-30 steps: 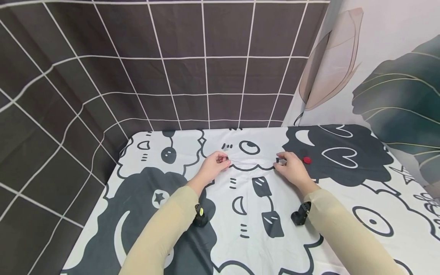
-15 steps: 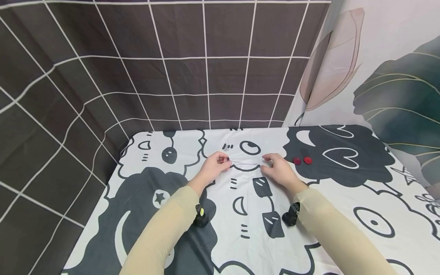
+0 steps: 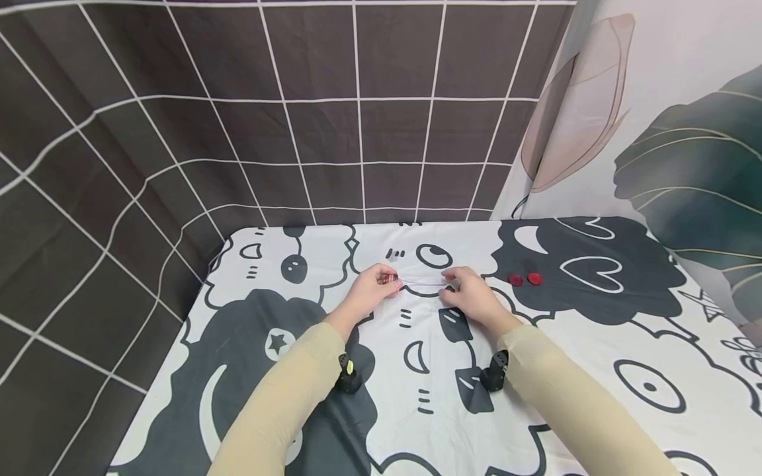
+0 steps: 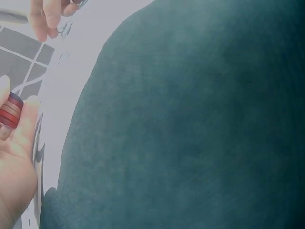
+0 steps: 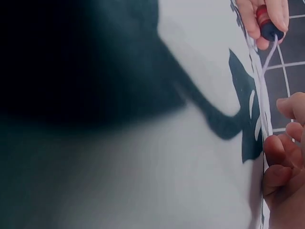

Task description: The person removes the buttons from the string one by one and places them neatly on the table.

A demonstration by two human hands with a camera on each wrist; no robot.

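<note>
My left hand (image 3: 368,289) pinches a short stack of flat round beads (image 4: 10,112), red and paler bands with a dark one at the end. From the middle of the dark end bead (image 5: 269,31) a white cord (image 5: 269,58) runs out toward my right hand (image 3: 473,296). That hand hovers close over the cloth, right of the stack, with thumb and forefinger apart and no bead showing between them. In the right wrist view its fingers are loosely bent near the cord's far part, whose end is hidden.
Two red beads, one darker (image 3: 515,279) and one brighter (image 3: 534,279), lie on a dark patch of the printed cloth (image 3: 411,430) to the right. A dark gridded curtain (image 3: 315,132) hangs behind the table. Each wrist wears a small black camera (image 3: 494,371).
My right hand has moved left toward the stack, uncovering the darker red bead. A small dark piece seen at its fingertips one second ago no longer shows there. My left hand stays put.
</note>
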